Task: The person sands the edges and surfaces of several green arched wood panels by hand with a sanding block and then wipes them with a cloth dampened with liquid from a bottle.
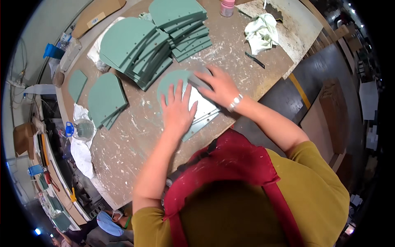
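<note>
A rounded green panel (168, 82) lies on the worktable in front of me, near its front edge. Its right part shines white under the light, and an edge with small holes shows beneath it. My left hand (177, 110) rests flat on this panel, fingers spread, holding nothing. In my right hand (220, 88) is a grey sanding block (200, 80), pressed against the panel's upper right side; the fingers cover part of it. Just beyond stands a large stack of similar green panels (125, 41), fanned out, with a second stack (177, 12) touching it.
On the left lie a smaller green stack (106, 96), a single panel (77, 84), a clear jug (84, 130) with a blue handle and white cloth (81, 154). A crumpled cloth (262, 33), black knife (255, 60) and pink jar (226, 8) sit far right. Another person's cap (109, 224) shows lower left.
</note>
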Available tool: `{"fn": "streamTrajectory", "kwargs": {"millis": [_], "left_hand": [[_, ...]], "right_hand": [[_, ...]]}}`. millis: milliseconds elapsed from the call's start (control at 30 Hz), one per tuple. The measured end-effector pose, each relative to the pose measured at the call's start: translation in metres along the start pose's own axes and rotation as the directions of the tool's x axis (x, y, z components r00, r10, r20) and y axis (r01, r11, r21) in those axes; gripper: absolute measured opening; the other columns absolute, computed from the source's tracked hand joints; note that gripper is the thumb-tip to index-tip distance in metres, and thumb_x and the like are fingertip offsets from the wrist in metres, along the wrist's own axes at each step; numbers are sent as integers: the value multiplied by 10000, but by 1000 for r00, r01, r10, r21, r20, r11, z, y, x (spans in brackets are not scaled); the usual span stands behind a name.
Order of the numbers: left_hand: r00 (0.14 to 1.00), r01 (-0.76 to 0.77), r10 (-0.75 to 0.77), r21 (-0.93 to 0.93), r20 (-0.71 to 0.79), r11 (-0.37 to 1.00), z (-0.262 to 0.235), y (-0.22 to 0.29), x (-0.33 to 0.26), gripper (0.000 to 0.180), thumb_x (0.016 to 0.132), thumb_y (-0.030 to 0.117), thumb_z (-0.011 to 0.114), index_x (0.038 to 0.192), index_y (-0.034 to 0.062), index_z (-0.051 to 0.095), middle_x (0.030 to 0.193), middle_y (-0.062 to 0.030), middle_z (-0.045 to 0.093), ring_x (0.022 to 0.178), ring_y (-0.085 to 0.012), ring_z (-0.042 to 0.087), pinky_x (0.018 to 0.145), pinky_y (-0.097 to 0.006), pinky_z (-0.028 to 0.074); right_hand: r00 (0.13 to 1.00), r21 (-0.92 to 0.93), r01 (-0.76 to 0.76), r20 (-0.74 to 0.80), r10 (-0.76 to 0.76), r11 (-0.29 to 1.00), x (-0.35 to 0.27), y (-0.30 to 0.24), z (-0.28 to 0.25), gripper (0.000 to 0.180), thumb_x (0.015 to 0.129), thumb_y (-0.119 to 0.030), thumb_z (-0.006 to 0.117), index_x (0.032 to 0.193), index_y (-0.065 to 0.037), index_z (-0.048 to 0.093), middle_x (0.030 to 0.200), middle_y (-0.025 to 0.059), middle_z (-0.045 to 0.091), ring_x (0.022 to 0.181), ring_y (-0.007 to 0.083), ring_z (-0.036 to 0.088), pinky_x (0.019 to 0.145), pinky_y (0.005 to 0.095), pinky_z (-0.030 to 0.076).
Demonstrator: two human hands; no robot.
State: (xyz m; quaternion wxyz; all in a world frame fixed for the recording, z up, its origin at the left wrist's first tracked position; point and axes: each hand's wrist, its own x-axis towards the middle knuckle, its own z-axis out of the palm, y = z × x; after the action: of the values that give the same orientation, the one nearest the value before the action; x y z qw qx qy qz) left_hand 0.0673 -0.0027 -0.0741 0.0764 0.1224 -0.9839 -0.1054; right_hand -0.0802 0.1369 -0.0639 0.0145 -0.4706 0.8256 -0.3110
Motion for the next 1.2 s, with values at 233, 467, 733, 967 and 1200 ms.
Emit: {"fn": "streamTrajectory", "kwargs": {"millis": [233, 467, 733, 967, 1200], "left_hand": [[976, -218, 205, -238, -78, 946, 7, -3, -10, 543, 867, 306, 667, 1332, 53, 542, 1413, -143, 496, 1342, -372, 417, 1091, -515, 335], [957, -227, 264, -258, 118, 939, 10, -7, -8, 522, 866, 334, 670, 1288, 41, 571, 1338, -173, 549, 1296, -349, 462, 1097, -522, 325], [968, -233, 248, -225, 38, 946, 2, 11, -19, 580, 907, 337, 620, 1415, 101, 469, 1507, -71, 425, 1410, -306, 355, 1139, -507, 291], [967, -239, 251, -168, 51, 956, 6, 10, -19, 574, 909, 329, 616, 1412, 96, 469, 1508, -67, 423, 1396, -301, 370, 1125, -502, 296], [962, -262, 271, -211, 16, 942, 4, 9, -17, 555, 910, 335, 603, 1396, 92, 484, 1480, -80, 449, 1383, -296, 386, 1123, -493, 292]], "right_hand": [[996, 47, -75, 47, 72, 996, 2, -2, -5, 479, 873, -328, 649, 1316, -157, 590, 1354, 246, 507, 1228, 417, 507, 1018, 473, 425], [971, -113, 170, 187, -147, 979, 63, -55, 47, 501, 815, -347, 666, 1299, -229, 613, 1328, 204, 542, 1258, 382, 497, 1009, 478, 409], [981, -114, -27, 189, 48, 993, 58, 30, 3, 506, 834, -381, 655, 1305, -201, 612, 1336, 250, 548, 1203, 407, 551, 1030, 438, 444], [975, -43, 207, 92, -203, 977, 53, -4, 21, 450, 832, -372, 658, 1245, -195, 653, 1288, 232, 569, 1144, 398, 581, 961, 428, 481], [990, -157, 112, 107, -95, 981, 45, 3, -19, 447, 811, -320, 680, 1238, -187, 657, 1294, 217, 562, 1112, 399, 588, 951, 449, 484]]}}
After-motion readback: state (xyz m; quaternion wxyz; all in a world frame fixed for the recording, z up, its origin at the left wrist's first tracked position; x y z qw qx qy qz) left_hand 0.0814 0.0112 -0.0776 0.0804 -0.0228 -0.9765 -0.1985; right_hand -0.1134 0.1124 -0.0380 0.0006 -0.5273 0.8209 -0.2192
